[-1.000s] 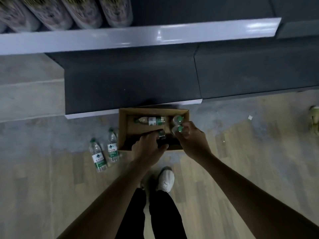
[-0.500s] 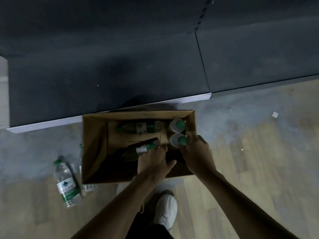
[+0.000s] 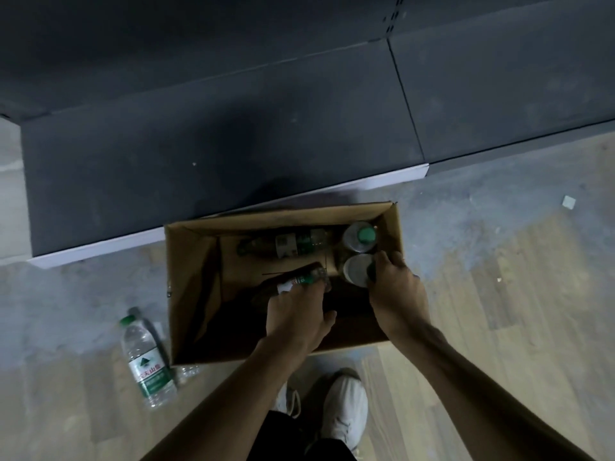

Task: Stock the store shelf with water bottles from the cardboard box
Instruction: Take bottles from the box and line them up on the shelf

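An open cardboard box (image 3: 186,294) sits on the floor against the dark bottom shelf (image 3: 216,144). Inside, my left hand (image 3: 296,314) is closed around a lying water bottle (image 3: 293,282) with a green label. My right hand (image 3: 396,291) grips the top of an upright bottle (image 3: 356,269) at the box's right side. Another upright bottle (image 3: 361,236) with a green cap stands behind it, and one more bottle (image 3: 293,244) lies along the far wall.
A water bottle (image 3: 146,361) lies on the floor left of the box, with a second one (image 3: 188,371) mostly hidden by the box corner. My white shoes (image 3: 342,407) stand just behind the box. A scrap of paper (image 3: 568,201) lies at right.
The view has dropped closer to the box and the upper shelf has left the frame. Both hands stay inside the box, closed on the same bottles.
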### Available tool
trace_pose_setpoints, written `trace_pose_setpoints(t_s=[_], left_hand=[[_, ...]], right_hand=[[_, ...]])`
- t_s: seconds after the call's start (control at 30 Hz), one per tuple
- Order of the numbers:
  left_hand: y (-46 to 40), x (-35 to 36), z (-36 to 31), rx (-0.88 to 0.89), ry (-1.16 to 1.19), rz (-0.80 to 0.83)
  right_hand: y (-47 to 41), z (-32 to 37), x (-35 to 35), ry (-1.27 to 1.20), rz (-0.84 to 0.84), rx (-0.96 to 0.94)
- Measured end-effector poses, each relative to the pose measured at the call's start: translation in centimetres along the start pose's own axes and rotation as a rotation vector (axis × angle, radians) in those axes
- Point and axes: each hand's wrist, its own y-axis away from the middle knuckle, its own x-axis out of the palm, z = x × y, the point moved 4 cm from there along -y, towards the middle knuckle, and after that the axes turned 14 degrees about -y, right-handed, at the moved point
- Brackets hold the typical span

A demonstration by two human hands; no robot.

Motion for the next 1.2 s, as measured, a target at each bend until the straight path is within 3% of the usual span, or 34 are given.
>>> trace_pose_setpoints(t_s=[0.43,0.8,0.9,1.03,1.2], left_hand=[[6.0,-12.9,-2.5,-0.040,0.224,-0.148],[16.4,-36.1,-4.1,-0.011,0.437,-0.315],[19.5,-42.9,-4.3,0.000,0.400,-0.340],[24.0,-52.3,-4.8,-0.023,0.276,-0.400],[29.8,-62.5,-5.1,0.017,0.294,-0.509]], right_hand=[[12.1,13.7,-18.7,-0.119,-0.098,-0.257],[21.1,26.2,-38.4,-0.110,-0.227,-0.403],[23.7,29.3,-43.9,-0.143,-0.271,-0.441],[27.4,33.1,-51.0,-0.276,-0.343,-0.528],[31.5,37.3,-57.9,-0.483,-0.334,-0.663]])
